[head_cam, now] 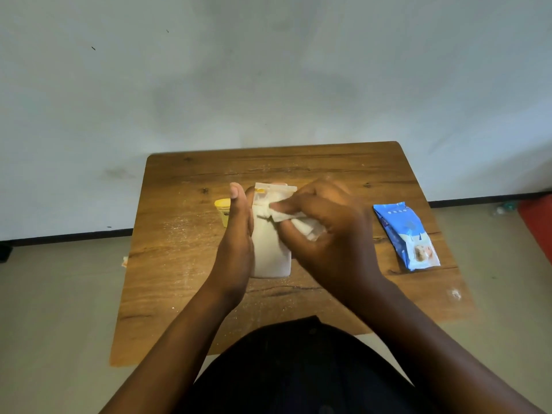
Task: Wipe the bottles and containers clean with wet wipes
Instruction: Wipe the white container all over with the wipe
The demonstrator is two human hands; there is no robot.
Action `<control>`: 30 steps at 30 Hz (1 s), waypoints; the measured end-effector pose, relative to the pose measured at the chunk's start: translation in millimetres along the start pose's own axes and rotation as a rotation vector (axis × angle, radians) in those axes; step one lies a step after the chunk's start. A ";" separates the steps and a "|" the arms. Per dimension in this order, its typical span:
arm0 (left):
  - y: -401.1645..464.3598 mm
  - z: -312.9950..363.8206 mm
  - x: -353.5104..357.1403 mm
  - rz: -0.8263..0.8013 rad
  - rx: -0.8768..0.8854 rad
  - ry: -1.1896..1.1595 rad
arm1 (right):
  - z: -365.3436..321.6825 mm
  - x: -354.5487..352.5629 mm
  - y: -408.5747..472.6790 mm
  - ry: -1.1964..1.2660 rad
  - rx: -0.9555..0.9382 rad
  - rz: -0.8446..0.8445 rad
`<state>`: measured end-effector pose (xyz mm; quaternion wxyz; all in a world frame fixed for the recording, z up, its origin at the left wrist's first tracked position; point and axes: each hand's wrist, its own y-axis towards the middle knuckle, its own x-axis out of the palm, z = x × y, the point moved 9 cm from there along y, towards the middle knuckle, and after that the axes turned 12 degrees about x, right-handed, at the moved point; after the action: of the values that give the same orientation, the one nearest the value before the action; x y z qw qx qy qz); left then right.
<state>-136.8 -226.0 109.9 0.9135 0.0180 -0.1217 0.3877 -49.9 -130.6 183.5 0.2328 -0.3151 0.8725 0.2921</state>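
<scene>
1. The left hand (236,234) stands edge-on against the left side of a white bottle (270,252), thumb pointing up and away; its fingers lie behind the bottle, so I cannot tell how far they curl round it.
2. The bottle is held over the middle of the wooden table (185,264), cap end away from the person, between the two hands.
3. The right hand (325,231) pinches a crumpled wet wipe (294,218) between thumb and narrowed fingers and presses it to the bottle's upper part, just below the cap.
4. The right hand and the wipe cover much of the bottle's right side and neck.
5. A yellow container (222,210) sits just beyond the left thumb, partly hidden behind that hand.
6. A blue pack of wipes (406,234) lies flat on the table, well apart to the right of the right-hand fingers.
7. White specks are scattered on the tabletop near the left wrist.
</scene>
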 end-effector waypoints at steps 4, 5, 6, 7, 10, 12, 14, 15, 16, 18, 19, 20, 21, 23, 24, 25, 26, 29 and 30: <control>-0.3 1.8 1.5 -0.018 0.034 0.047 | 0.3 -11.5 8.4 -0.027 0.021 0.114; 0.3 3.3 1.0 -0.008 0.047 0.045 | -3.0 -9.7 4.6 -0.040 0.005 0.108; 0.8 5.5 1.0 0.001 0.063 0.033 | -6.5 -5.5 -1.1 -0.048 -0.018 0.083; 1.1 7.3 -0.2 0.014 0.077 0.014 | -9.9 0.1 -7.8 -0.049 -0.047 0.042; 2.8 6.4 -6.1 0.065 0.074 -0.009 | -18.5 11.4 -21.8 -0.064 -0.123 -0.050; 2.0 6.6 -4.9 0.072 0.062 0.002 | -17.2 5.9 -13.1 -0.077 -0.106 -0.002; -0.1 3.9 0.7 0.039 0.054 0.045 | -12.6 -7.8 2.6 -0.065 -0.050 0.107; -1.6 3.0 2.5 0.030 0.047 0.067 | -11.2 -13.8 9.1 -0.059 -0.025 0.148; -3.2 3.0 4.2 0.021 0.043 0.076 | -11.0 -17.0 13.1 -0.056 -0.014 0.168; -3.9 3.2 2.6 0.029 0.053 0.074 | -13.7 -15.2 11.4 -0.052 -0.020 0.147; -2.9 3.5 0.2 0.045 0.065 0.064 | -15.6 -10.7 5.7 -0.050 -0.032 0.113; -1.9 4.3 -2.2 0.066 0.071 0.046 | -17.2 -4.1 -2.0 -0.048 -0.046 0.067; -1.7 5.3 -4.3 0.083 0.068 0.028 | -18.4 3.1 -10.4 -0.043 -0.058 0.014; -1.8 3.8 -6.6 0.090 0.055 0.015 | -18.5 11.7 -21.3 -0.040 -0.075 -0.057; -1.9 4.0 -6.6 0.089 0.054 0.016 | -17.3 11.6 -20.7 -0.040 -0.073 -0.060; -2.1 4.4 -6.0 0.089 0.058 0.023 | -14.5 8.4 -16.3 -0.035 -0.057 -0.041; -2.3 4.8 -4.6 0.082 0.063 0.035 | -10.9 2.9 -9.7 -0.026 -0.029 -0.002; -3.0 2.7 -3.2 0.068 0.059 0.057 | -2.9 -14.3 9.2 -0.027 0.043 0.120; -2.8 2.6 -2.8 0.063 0.061 0.057 | -1.9 -15.9 11.8 -0.034 0.053 0.132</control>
<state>-137.2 -230.3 111.9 0.9030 0.0309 -0.0840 0.4203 -47.4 -117.8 198.5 0.2360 -0.2454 0.8947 0.2891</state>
